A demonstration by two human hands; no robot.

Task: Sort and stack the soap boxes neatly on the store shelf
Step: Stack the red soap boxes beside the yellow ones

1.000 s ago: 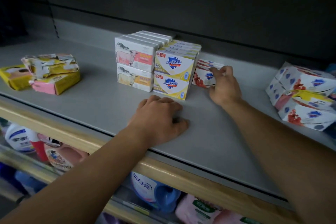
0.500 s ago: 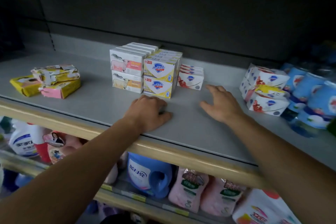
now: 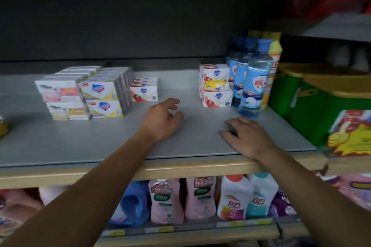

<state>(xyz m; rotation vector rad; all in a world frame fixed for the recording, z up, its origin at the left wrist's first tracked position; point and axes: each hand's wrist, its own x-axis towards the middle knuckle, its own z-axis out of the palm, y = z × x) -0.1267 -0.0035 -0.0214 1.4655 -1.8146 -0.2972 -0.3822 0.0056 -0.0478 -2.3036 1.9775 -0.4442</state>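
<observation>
On the grey shelf (image 3: 80, 142) stand three neat rows of soap boxes: white boxes with a sheep picture (image 3: 62, 98) two high, yellow-and-white boxes (image 3: 102, 98) two high, and red-and-white boxes (image 3: 143, 91) one high. To the right lies a loose pile of red-and-white and yellow boxes (image 3: 215, 86). My left hand (image 3: 162, 120) hovers just over the shelf between the rows and the pile, fingers loosely curled, holding nothing. My right hand (image 3: 246, 136) rests on the shelf near the front edge, in front of the pile, with nothing in it.
Blue-capped bottles (image 3: 253, 78) stand right of the pile, with green and yellow packs (image 3: 313, 104) beyond the shelf's end. A yellow item (image 3: 3, 128) shows at the far left edge. Detergent bottles and pink pouches (image 3: 166, 200) fill the lower shelf.
The view has swung right. My right hand has let go of the red-and-white row and come back to the shelf front. My left hand has shifted right, toward the loose pile.
</observation>
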